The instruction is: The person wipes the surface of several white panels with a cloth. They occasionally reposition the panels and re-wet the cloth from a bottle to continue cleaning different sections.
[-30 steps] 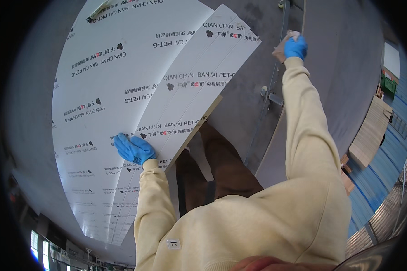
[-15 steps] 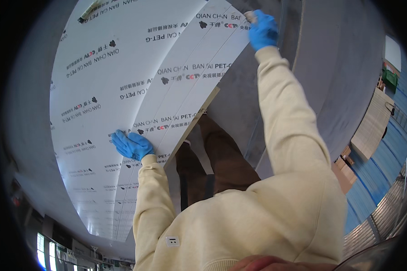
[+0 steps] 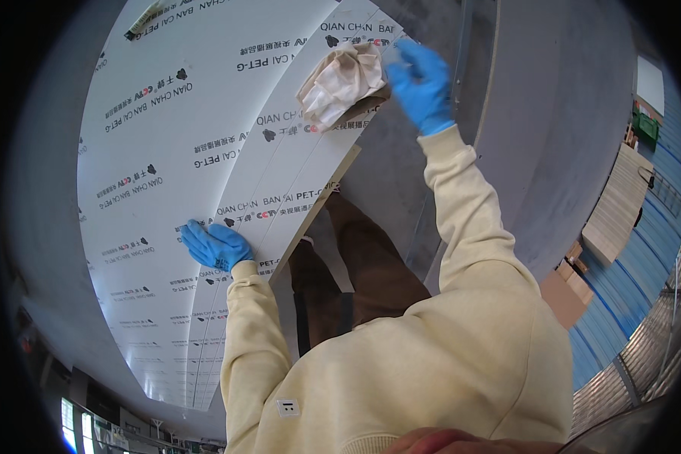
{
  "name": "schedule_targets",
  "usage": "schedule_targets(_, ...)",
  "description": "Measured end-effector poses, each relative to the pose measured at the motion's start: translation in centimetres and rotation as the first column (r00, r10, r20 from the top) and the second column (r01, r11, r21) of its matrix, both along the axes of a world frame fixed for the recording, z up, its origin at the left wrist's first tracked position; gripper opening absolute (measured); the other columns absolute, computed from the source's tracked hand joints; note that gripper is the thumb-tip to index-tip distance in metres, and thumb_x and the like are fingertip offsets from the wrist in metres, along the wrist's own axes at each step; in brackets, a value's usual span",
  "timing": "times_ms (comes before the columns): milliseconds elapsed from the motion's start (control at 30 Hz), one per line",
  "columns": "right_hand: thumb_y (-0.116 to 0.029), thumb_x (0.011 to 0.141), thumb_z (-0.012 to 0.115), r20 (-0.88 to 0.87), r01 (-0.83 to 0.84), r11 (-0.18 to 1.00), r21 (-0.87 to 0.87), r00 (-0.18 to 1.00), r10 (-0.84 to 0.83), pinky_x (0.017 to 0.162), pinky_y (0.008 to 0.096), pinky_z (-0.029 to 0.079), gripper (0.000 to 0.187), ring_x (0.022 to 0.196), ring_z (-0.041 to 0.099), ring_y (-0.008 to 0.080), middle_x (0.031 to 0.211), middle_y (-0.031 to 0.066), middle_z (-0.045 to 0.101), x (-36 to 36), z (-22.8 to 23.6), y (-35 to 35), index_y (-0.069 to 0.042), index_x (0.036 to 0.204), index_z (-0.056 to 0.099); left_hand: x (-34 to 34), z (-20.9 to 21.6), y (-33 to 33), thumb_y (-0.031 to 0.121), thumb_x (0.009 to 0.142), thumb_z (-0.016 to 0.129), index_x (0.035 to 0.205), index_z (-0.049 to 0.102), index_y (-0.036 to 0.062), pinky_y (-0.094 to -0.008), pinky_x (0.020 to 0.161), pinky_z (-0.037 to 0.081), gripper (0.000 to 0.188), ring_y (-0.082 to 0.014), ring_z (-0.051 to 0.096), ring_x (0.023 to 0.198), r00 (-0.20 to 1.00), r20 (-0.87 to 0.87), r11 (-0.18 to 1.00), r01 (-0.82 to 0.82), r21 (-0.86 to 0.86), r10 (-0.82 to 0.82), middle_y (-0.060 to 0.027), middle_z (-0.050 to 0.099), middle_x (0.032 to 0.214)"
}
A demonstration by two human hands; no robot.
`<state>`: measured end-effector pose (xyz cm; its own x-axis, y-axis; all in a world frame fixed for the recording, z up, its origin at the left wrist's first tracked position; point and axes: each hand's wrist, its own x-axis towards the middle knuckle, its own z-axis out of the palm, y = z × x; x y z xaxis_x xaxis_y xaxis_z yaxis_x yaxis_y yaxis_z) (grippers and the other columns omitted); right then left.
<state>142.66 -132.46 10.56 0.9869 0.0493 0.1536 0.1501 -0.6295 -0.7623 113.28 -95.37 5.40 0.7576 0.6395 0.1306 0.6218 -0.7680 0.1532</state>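
A long white film-covered panel strip [image 3: 280, 178] with printed marks and thin lengthwise lines lies along the right edge of a wider printed white sheet [image 3: 129, 219]. My left hand [image 3: 216, 246], in a blue glove, rests flat across the strip and sheet with its fingers stretched. A crumpled whitish cloth [image 3: 340, 87] is over the far part of the strip; whether it lies fully on it or is partly in the air I cannot tell. Just right of the cloth is my right hand [image 3: 425, 87], blue-gloved, fingers apart, holding nothing.
A small dark-and-white item [image 3: 141, 23] lies at the sheet's far left. Under the strip's right edge a yellowish board edge [image 3: 329, 185] shows, with my legs below. Grey floor [image 3: 537, 136] stretches right, toward cardboard [image 3: 619, 200] and a green container [image 3: 646, 127] by a blue wall.
The right hand has let go of the whitish cloth, which now shows spread out to its left. That hand has come slightly nearer. The left hand stays on the panel.
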Motion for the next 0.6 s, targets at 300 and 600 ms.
schedule_targets(300,-0.028,0.089,0.080,-0.085,0.280,0.959,0.036,0.957,-0.276,0.086,0.0388,0.057,0.043,0.094,0.073,0.0264,0.103,0.0149,0.076,3.3,-8.9,-5.8,0.002,0.118,0.072,0.2,-0.1,0.1,0.038,0.106,0.040,0.143,0.056,0.0010,-0.0511,0.120,0.031,0.055,-0.0389,0.044,0.143,0.999,0.025,0.999,0.043,0.020,-0.044,-0.0217,0.053,0.150)
schedule_targets(600,-0.025,0.093,0.064,-0.020,0.345,0.863,-0.370,0.925,-0.378,0.091,0.0454,0.058,0.026,0.099,0.073,0.0398,0.112,0.0171,0.075,5.3,-6.8,-5.8,-0.013,0.112,0.078,0.0,-0.2,0.1,0.040,0.106,0.040,0.144,0.055,0.0009,-0.0527,0.120,0.029,0.057,-0.0416,0.044,0.142,0.998,0.051,0.999,0.041,-0.027,-0.040,-0.0239,0.050,0.152)
